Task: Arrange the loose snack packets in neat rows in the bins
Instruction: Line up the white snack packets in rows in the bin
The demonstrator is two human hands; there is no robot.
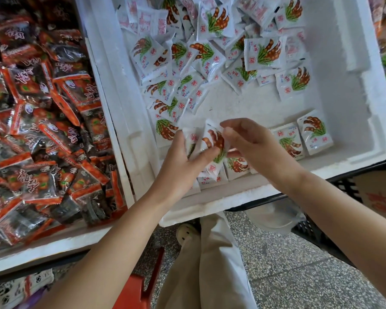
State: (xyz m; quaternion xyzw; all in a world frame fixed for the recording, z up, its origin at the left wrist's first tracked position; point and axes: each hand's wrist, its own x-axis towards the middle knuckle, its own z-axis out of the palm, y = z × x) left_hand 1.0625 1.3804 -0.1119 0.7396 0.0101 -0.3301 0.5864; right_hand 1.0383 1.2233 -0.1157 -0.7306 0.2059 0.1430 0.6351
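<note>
A white foam bin (357,90) holds small white snack packets printed with brown pods and green leaves. Many lie in a loose heap (210,54) at the bin's far side. A short row of packets (303,137) stands along the near wall at the right. My left hand (183,159) grips a couple of upright packets (214,139) near the bin's front, thumb across one printed face. My right hand (252,146) pinches the top edge of the same packets from the right. More packets (234,166) stand beneath my hands.
A second foam bin (112,121) on the left is heaped with red and black snack packets (38,121). A black crate (316,224) sits under the white bin. Below are a speckled floor, a red stool (140,288) and my beige trousers.
</note>
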